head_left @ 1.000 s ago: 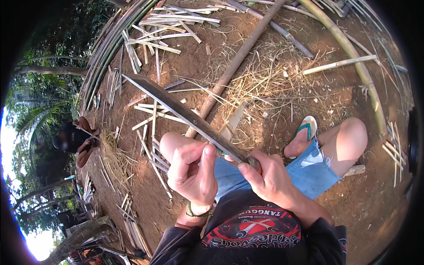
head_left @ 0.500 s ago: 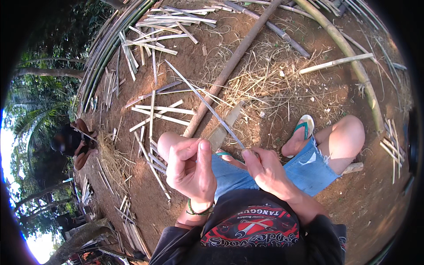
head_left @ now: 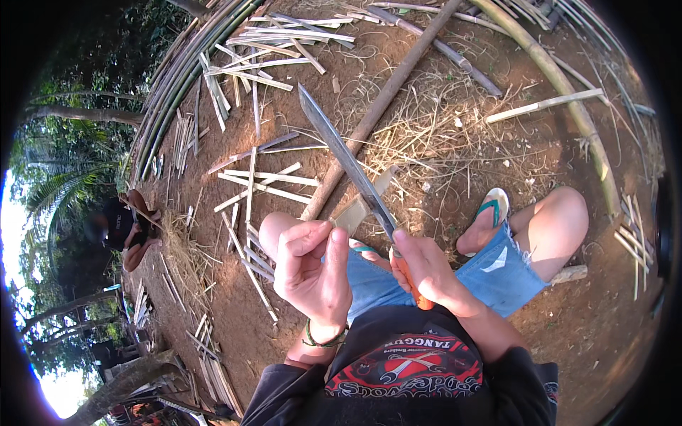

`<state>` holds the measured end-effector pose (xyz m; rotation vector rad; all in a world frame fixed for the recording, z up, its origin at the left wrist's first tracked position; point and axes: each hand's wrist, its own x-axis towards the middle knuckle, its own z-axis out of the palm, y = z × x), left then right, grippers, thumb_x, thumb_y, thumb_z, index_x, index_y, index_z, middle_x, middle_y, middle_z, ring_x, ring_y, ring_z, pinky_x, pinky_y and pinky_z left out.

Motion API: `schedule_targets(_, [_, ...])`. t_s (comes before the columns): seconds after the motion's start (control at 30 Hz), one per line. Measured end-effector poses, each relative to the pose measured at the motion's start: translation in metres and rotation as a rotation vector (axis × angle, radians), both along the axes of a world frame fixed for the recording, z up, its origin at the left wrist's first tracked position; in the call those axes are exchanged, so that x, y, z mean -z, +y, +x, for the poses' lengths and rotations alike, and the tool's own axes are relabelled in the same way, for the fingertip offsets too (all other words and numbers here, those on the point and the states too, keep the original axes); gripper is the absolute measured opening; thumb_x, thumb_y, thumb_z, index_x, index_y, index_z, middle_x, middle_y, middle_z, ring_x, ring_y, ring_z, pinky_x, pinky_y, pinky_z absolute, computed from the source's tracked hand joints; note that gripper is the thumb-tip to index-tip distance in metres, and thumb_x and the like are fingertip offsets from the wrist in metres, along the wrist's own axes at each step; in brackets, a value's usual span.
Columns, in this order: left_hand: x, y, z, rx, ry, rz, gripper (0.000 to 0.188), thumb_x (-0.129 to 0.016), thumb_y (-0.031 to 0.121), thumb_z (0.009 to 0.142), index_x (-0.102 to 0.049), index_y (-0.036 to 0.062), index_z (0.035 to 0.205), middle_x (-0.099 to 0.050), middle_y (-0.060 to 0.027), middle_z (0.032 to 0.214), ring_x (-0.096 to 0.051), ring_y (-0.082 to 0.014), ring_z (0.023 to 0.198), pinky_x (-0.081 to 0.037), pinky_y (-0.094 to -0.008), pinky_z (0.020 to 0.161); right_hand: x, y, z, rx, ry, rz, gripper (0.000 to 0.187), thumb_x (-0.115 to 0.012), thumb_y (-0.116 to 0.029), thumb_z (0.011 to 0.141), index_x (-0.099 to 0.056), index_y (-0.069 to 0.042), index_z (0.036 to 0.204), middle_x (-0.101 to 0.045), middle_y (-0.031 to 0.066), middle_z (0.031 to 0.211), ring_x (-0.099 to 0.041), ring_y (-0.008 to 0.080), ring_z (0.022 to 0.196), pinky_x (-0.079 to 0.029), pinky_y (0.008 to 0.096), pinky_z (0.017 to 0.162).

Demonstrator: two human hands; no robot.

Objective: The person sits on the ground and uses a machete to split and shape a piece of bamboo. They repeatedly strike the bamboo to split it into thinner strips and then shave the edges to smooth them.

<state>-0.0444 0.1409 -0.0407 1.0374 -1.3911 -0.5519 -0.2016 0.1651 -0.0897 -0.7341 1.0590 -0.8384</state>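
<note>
My right hand (head_left: 426, 268) is wrapped round the orange handle (head_left: 412, 282) of a machete. Its long grey blade (head_left: 342, 153) points away and to the left, with the broad side showing. My left hand (head_left: 312, 273) is raised left of the handle, fingers curled and thumb close to the index fingertip. Whatever lies between those fingertips, if anything, I cannot make out. Just beyond them, partly behind the blade, is a flat pale piece of bamboo (head_left: 352, 215). Whether my left fingers touch it I cannot tell.
A brown pole (head_left: 387, 96) lies across the dirt ahead, beside a heap of shavings (head_left: 433, 128). Split bamboo slats (head_left: 266, 181) are scattered on the left. Green bamboo poles (head_left: 177, 92) line the far left, where another person (head_left: 128, 227) sits. A curved pole (head_left: 575, 106) lies right.
The machete has turned in my right hand, from nearly edge-on to showing its broad side and orange handle. Its tip has shifted right. My left hand keeps nearly the same pose.
</note>
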Motion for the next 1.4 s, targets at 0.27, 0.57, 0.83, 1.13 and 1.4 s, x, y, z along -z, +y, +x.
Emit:
schedule_targets(0.27, [0.004, 0.001, -0.004, -0.012, 0.028, -0.018, 0.017, -0.070, -0.016, 0.084, -0.065, -0.0062, 0.098, -0.064, -0.0147, 0.106, -0.066, -0.0142, 0.088, -0.055, -0.0238, 0.075, -0.004, 0.006, -0.001, 0.065, 0.470, -0.347, 0.050, -0.061, -0.040, 0.097, -0.061, 0.005, 0.077, -0.058, 0.0222, 0.058, -0.062, 0.0432, 0.058, -0.046, 0.0480, 0.055])
schedule_targets(0.57, [0.009, 0.008, -0.006, -0.038, 0.122, -0.017, 0.020, -0.073, -0.014, 0.081, -0.067, -0.0056, 0.097, -0.067, -0.0171, 0.102, -0.066, -0.0188, 0.091, -0.053, -0.0251, 0.079, 0.002, 0.009, -0.016, -0.022, 0.424, -0.335, 0.044, -0.059, -0.033, 0.098, -0.057, 0.005, 0.076, -0.048, 0.0174, 0.053, -0.048, 0.0338, 0.047, -0.038, 0.0417, 0.051])
schedule_targets(0.83, [0.009, 0.013, 0.011, 0.036, -0.011, -0.055, 0.020, -0.076, -0.013, 0.078, -0.067, -0.0062, 0.095, -0.067, -0.0180, 0.099, -0.070, -0.0234, 0.084, -0.056, -0.0303, 0.073, -0.002, -0.014, -0.046, -0.250, 0.395, -0.373, 0.048, -0.067, -0.040, 0.092, -0.063, 0.005, 0.075, -0.054, 0.0175, 0.051, -0.060, 0.0324, 0.047, -0.045, 0.0409, 0.049])
schedule_targets(1.13, [0.015, 0.016, 0.013, 0.150, -0.030, -0.072, 0.023, -0.077, -0.013, 0.075, -0.067, -0.0053, 0.094, -0.068, -0.0196, 0.095, -0.071, -0.0267, 0.079, -0.058, -0.0325, 0.069, 0.007, -0.022, -0.055, -0.275, 0.505, -0.466, 0.050, -0.069, -0.043, 0.090, -0.062, 0.004, 0.074, -0.053, 0.0168, 0.050, -0.060, 0.0349, 0.048, -0.046, 0.0416, 0.049])
schedule_targets(1.4, [0.016, 0.020, 0.013, 0.105, 0.015, -0.070, 0.024, -0.075, -0.014, 0.074, -0.065, -0.0056, 0.094, -0.066, -0.0189, 0.094, -0.070, -0.0269, 0.080, -0.057, -0.0330, 0.070, -0.001, -0.024, -0.046, -0.315, 0.499, -0.412, 0.052, -0.067, -0.044, 0.090, -0.067, 0.007, 0.084, -0.057, 0.0192, 0.054, -0.064, 0.0369, 0.053, -0.049, 0.0420, 0.052])
